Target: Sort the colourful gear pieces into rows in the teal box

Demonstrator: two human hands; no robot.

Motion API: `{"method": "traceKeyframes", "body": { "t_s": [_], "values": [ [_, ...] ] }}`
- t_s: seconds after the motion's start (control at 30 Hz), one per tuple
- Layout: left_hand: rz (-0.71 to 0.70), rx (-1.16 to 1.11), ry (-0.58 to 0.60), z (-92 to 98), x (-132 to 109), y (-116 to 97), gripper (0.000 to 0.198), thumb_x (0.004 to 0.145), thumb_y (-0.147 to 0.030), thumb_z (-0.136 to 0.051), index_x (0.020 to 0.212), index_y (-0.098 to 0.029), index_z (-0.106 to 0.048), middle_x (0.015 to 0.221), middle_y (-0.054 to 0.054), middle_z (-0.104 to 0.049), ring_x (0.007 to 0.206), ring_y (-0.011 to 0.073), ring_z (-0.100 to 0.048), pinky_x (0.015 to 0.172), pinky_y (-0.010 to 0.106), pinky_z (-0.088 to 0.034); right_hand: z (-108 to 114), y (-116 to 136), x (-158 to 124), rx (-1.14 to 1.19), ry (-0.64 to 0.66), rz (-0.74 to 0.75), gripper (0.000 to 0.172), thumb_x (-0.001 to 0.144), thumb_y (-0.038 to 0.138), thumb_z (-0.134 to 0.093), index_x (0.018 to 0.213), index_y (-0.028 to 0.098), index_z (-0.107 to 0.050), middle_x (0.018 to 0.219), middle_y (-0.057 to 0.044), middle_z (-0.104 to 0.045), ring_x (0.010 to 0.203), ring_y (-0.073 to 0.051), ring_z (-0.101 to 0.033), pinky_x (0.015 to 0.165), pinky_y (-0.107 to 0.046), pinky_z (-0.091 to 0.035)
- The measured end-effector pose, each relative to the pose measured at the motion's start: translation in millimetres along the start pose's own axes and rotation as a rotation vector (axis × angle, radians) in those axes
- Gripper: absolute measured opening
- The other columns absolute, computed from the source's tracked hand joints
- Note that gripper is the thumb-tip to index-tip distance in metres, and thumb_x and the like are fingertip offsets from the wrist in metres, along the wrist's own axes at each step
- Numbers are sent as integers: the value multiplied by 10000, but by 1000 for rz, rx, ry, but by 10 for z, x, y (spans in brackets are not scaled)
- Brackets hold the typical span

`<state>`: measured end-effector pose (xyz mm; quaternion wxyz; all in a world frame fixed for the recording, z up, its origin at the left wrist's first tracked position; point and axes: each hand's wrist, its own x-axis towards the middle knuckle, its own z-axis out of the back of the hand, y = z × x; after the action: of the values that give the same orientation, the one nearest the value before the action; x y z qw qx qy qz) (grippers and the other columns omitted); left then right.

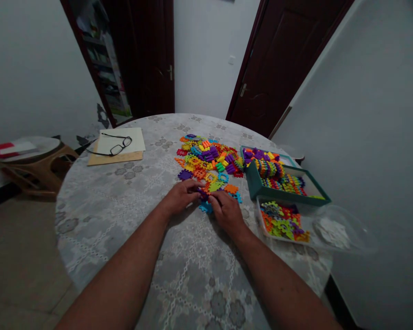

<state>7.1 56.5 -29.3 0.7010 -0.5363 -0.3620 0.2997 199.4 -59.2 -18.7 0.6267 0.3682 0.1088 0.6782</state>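
My left hand point(183, 198) and my right hand point(227, 211) meet over the near end of a pile of plastic interlocking pieces. Between their fingertips is a small purple interlocking piece point(203, 195), partly covered by the fingers, and both hands are closed on it. Just below it lies a blue interlocking piece point(205, 208), with the right fingers close by. Yellow-green point(215, 186) and orange point(231, 188) pieces lie right behind the fingers. A dark purple square piece point(185, 174) is beyond my left hand.
The colourful heap point(209, 153) spreads across the table's middle. To the right stand a green box point(289, 196) of sorted pieces and a clear plastic tray point(261, 224) with more pieces. Glasses point(117, 149) rest on paper at the left of the round, cloth-covered table point(124, 206).
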Motion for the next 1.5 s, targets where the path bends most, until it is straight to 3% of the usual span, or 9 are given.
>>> {"method": "traceKeyframes", "body": {
  "t_s": [0.2, 0.5, 0.6, 0.73, 0.83, 1.07, 1.27, 1.37, 1.5],
  "values": [
    [37, 95, 104, 84, -7, -90, 174, 770, -296, -819, 932, -247, -863, 952, 97, -817, 888, 287, -756, 872, 432, -596, -45, -29, 1, 13, -2, 29, 232, 1122, 278, -582, 1170, 234, -805, 1147, -86, -825, 1083, -229, -761, 1003, -338, -576],
    [150, 140, 273, 226, -9, -157, 269, 813, -392, -843, 991, -195, -800, 917, 72, -780, 861, 239, -678, 769, 352, -529, -78, 9, -35, 105, 1, 111, 196, 1123, 264, -615, 1192, 226, -794, 1105, -66, -818, 1031, -206, -757, 966, -319, -561],
    [146, 162, 307, 262, -14, -173, 291, 857, -435, -824, 1005, -188, -783, 940, 82, -775, 854, 238, -667, 750, 356, -509, 2, 52, -71, -20, 45, 110, 232, 1088, 288, -662, 1279, 194, -755, 1176, -109, -787, 1111, -238, -721, 1022, -362, -546],
    [177, 207, 232, 340, -53, -170, 280, 857, -420, -819, 985, -183, -746, 887, 58, -729, 774, 208, -627, 697, 343, -468, 131, 132, -126, -307, 255, 73, 341, 995, 417, -802, 1228, 173, -753, 1240, -136, -732, 1147, -282, -670, 1025, -397, -528],
    [220, 166, 248, 414, -75, -177, 318, 854, -418, -821, 1042, -174, -739, 888, 56, -727, 733, 193, -614, 675, 342, -459, 188, 177, -137, -447, 357, 45, 266, 1028, 394, -755, 1175, 172, -760, 1234, -125, -720, 1144, -274, -661, 1002, -369, -513],
    [218, 95, 412, 442, -99, -173, 293, 813, -365, -871, 1001, -180, -743, 966, 82, -802, 853, 215, -683, 764, 344, -495, 212, 180, -121, -511, 374, 63, 206, 1059, 349, -707, 1168, 182, -755, 1227, -102, -718, 1155, -255, -662, 987, -327, -497],
    [193, 192, 441, 334, -144, -201, 201, 836, -319, -840, 964, -191, -752, 965, 69, -828, 891, 214, -712, 806, 338, -514, 180, 142, -88, -534, 426, 44, 135, 1092, 246, -624, 1116, 186, -743, 1201, -106, -722, 1129, -240, -667, 947, -314, -502],
    [194, 208, 436, 305, -154, -228, 189, 852, -317, -830, 981, -197, -764, 994, 73, -841, 921, 221, -731, 835, 342, -530, 147, 94, -81, -526, 380, 35, 132, 1088, 215, -586, 1110, 188, -713, 1187, -120, -709, 1074, -242, -666, 902, -323, -507],
    [203, 160, 409, 255, -149, -244, 205, 849, -327, -842, 992, -208, -755, 1027, 77, -844, 959, 234, -747, 863, 353, -549, 130, -26, -76, -343, 145, 86, 116, 1049, 187, -547, 1109, 194, -645, 1163, -130, -684, 1071, -248, -648, 892, -329, -502]
  ]
}}
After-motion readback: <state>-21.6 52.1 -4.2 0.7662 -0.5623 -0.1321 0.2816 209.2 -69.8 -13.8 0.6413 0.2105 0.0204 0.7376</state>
